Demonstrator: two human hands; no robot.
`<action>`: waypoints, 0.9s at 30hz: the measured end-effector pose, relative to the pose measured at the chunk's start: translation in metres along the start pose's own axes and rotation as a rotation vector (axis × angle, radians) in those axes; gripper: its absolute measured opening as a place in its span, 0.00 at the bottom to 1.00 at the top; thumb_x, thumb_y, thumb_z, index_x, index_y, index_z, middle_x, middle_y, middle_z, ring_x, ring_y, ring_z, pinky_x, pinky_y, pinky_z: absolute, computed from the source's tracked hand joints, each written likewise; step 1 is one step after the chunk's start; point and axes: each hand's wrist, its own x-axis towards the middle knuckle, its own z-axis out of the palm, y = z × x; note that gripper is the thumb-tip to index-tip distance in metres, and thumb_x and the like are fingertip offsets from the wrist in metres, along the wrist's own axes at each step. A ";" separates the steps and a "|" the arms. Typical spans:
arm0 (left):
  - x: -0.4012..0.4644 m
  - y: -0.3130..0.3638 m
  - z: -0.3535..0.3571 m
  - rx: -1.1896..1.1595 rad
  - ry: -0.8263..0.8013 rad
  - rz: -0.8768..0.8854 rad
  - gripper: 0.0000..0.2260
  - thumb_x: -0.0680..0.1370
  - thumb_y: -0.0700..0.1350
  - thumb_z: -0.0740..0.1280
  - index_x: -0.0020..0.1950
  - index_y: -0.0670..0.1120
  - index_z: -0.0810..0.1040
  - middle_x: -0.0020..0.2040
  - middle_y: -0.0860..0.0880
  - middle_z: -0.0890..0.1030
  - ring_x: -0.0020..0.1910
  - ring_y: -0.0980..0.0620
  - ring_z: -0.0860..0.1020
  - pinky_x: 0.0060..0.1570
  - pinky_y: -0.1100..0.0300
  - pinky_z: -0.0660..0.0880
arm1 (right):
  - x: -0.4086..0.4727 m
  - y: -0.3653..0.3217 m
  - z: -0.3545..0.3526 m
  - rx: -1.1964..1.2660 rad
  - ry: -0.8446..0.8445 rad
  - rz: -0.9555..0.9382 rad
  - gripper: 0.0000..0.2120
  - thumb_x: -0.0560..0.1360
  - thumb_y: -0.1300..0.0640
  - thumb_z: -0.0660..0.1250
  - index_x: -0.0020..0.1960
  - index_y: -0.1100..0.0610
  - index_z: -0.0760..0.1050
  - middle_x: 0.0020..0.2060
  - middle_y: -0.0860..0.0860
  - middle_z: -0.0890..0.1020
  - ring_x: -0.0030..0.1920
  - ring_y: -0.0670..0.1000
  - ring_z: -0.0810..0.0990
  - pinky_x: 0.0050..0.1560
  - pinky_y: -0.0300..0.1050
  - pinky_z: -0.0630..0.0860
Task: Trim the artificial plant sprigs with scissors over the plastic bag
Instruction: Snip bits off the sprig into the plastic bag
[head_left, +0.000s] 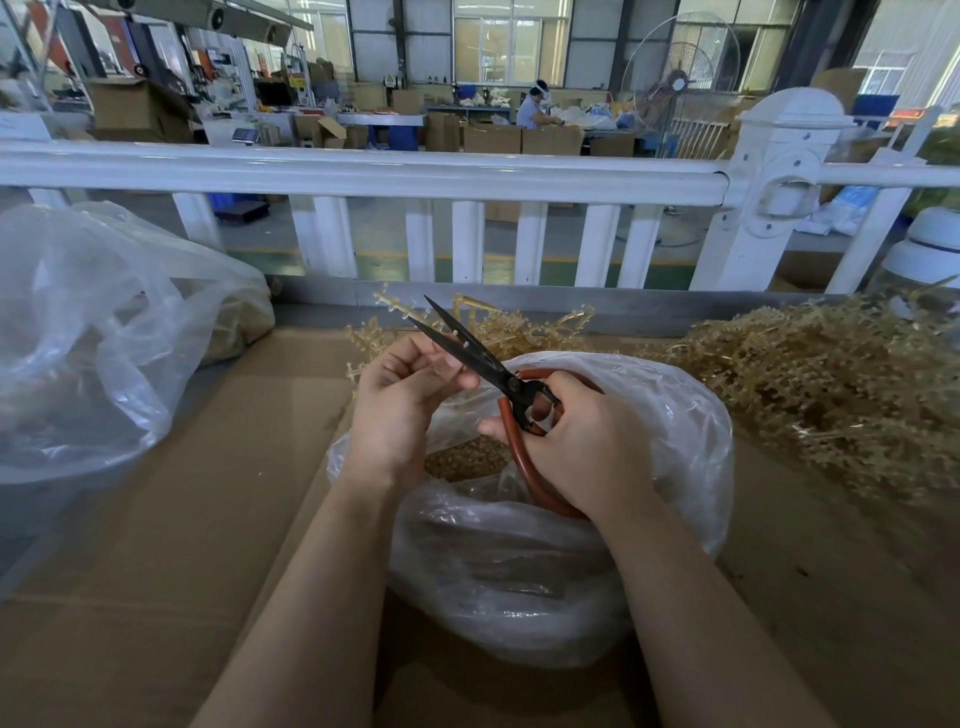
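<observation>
Cardboard sheeting (156, 519) covers the bench, white railing (363, 174) behind it, factory floor beyond.

Sprig (410, 312): pale tan, bobbled stem, sticking up and away past the left hand, its tip above the blades. Held over the mouth of the plastic bag (519, 587), which sits centre bench; brown trimmings (467, 460) lie in its bottom.

Scissors (467, 348): black blades parted in a narrow V, red loop handles, point aimed up-left. Blades cross right beside the left fingertips.

Left hand (400, 400): fingers curled, thumb and fingertips pinching the stem low down. Right hand (582, 447): wrapped round the red handles, fingers through the loop, gripping firmly.

Risks, as I judge them:
- left fingertips sit close to the blades; a cut taken too low could nick them.
- cut pieces may spring clear of the bag, since the tip reaches past the bag's far edge.
- thin film near the handle could snag or get snipped.

Further out: heap of uncut sprigs (831, 395) on the right, a few more behind the bag, a second clear bag (88, 332) slumped at left.
</observation>
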 end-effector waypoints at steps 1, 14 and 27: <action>0.000 0.000 0.000 0.000 0.001 0.000 0.08 0.78 0.29 0.62 0.46 0.39 0.78 0.39 0.46 0.82 0.37 0.52 0.79 0.45 0.60 0.78 | 0.000 0.000 0.000 -0.004 -0.002 0.001 0.32 0.65 0.21 0.60 0.49 0.48 0.80 0.35 0.40 0.82 0.32 0.35 0.73 0.33 0.25 0.63; 0.000 -0.001 0.000 0.017 0.033 0.001 0.07 0.78 0.30 0.64 0.46 0.40 0.78 0.38 0.46 0.80 0.35 0.51 0.77 0.42 0.60 0.77 | 0.000 0.003 0.003 0.011 -0.013 0.029 0.33 0.64 0.21 0.61 0.48 0.47 0.80 0.35 0.42 0.82 0.36 0.42 0.79 0.36 0.26 0.67; 0.002 -0.005 -0.001 0.208 0.017 0.054 0.07 0.76 0.26 0.61 0.48 0.34 0.76 0.35 0.47 0.78 0.33 0.50 0.77 0.42 0.58 0.77 | 0.001 0.003 0.003 -0.054 0.041 0.002 0.32 0.65 0.20 0.57 0.48 0.46 0.79 0.35 0.39 0.81 0.34 0.40 0.77 0.36 0.37 0.77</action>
